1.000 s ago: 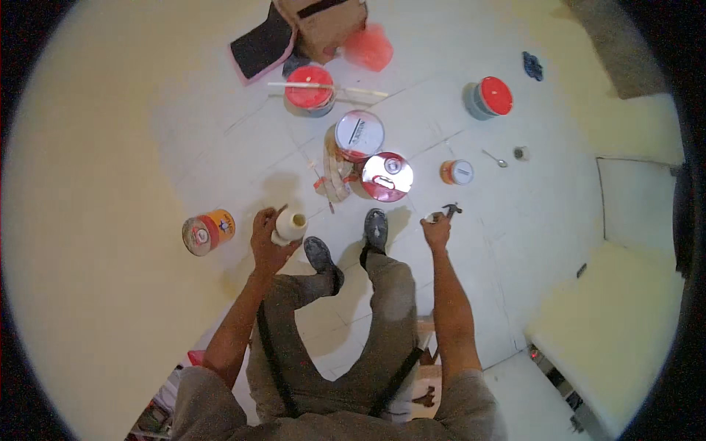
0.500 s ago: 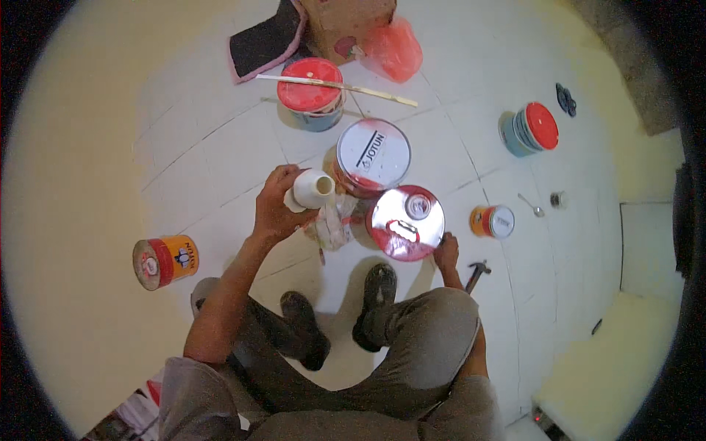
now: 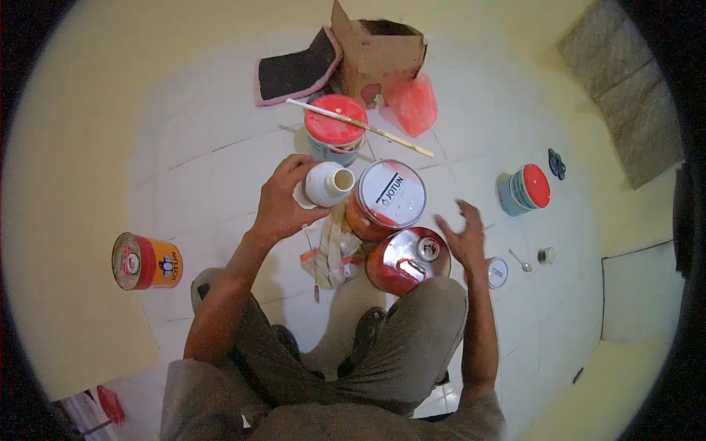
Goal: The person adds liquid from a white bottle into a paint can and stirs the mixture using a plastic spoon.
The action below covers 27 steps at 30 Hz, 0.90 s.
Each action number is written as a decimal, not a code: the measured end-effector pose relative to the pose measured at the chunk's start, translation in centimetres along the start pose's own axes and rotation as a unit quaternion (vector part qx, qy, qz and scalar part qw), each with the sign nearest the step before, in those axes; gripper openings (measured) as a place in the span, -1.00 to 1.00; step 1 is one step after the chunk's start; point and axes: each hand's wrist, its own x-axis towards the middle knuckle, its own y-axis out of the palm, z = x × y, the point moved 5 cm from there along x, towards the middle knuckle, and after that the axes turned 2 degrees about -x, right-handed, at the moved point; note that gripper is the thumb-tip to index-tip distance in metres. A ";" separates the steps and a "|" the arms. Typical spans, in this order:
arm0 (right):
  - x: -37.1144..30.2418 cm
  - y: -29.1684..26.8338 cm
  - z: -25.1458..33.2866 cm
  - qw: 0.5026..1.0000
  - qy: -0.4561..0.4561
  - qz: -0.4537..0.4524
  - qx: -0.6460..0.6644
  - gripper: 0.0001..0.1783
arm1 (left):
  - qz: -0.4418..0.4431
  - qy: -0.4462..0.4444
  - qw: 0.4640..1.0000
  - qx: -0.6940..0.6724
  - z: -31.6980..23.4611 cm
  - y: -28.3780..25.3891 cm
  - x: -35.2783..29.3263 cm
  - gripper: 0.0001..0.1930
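My left hand (image 3: 282, 202) is wrapped round a white plastic bottle (image 3: 321, 184), whose uncapped mouth tilts up and to the right. Spread fingers show on my right hand (image 3: 466, 239), which is raised beside the shiny red metal can (image 3: 384, 266) and holds nothing. That can has a round cap and a handle on top, and my right knee hides part of it. Just beyond it stands an orange and red paint tin (image 3: 403, 178) with a white lid. A crumpled, stained cloth (image 3: 334, 257) lies on the floor below the bottle.
A stick (image 3: 393, 138) rests across a red-lidded bucket (image 3: 327, 128). Behind are a cardboard box (image 3: 375, 62), pink bag (image 3: 414, 106) and dark mat (image 3: 294, 73). Rightward: another bucket (image 3: 518, 191), small tin (image 3: 498, 273), spoon (image 3: 521, 260), jar (image 3: 545, 256). An orange tin (image 3: 153, 263) stands left.
My right hand has come off the red can's edge, lifted and spread its fingers. The bottle stays in my left hand. The view has shifted, showing more of the box.
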 end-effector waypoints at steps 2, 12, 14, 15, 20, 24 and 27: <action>2.4 2.6 5.9 0.990 -0.093 0.078 -0.077 0.18 | -0.009 -0.012 1.000 -0.016 0.6 -0.8 -0.4 -0.30; 8.9 11.9 8.5 0.937 0.017 0.286 -0.199 0.93 | -0.053 -0.015 0.998 -0.006 0.7 -4.8 -2.2 -0.31; 8.5 12.1 9.5 0.927 0.030 0.309 -0.209 0.94 | -0.057 -0.024 0.998 -0.008 1.3 -5.3 -2.6 -0.31; 8.5 12.2 9.4 0.928 0.031 0.306 -0.210 0.94 | -0.051 -0.031 0.998 -0.012 1.6 -5.2 -2.7 -0.31; 8.8 12.9 8.2 0.926 0.036 0.295 -0.234 0.92 | -0.040 -0.031 0.999 0.011 1.3 -4.7 -2.6 -0.30; 9.1 13.1 8.5 0.928 0.024 0.289 -0.234 0.90 | -0.018 -0.016 1.000 0.000 1.4 -4.3 -2.8 -0.27; 9.0 13.0 9.1 0.926 0.023 0.298 -0.229 0.88 | -0.008 -0.016 1.000 0.005 1.1 -4.3 -2.9 -0.26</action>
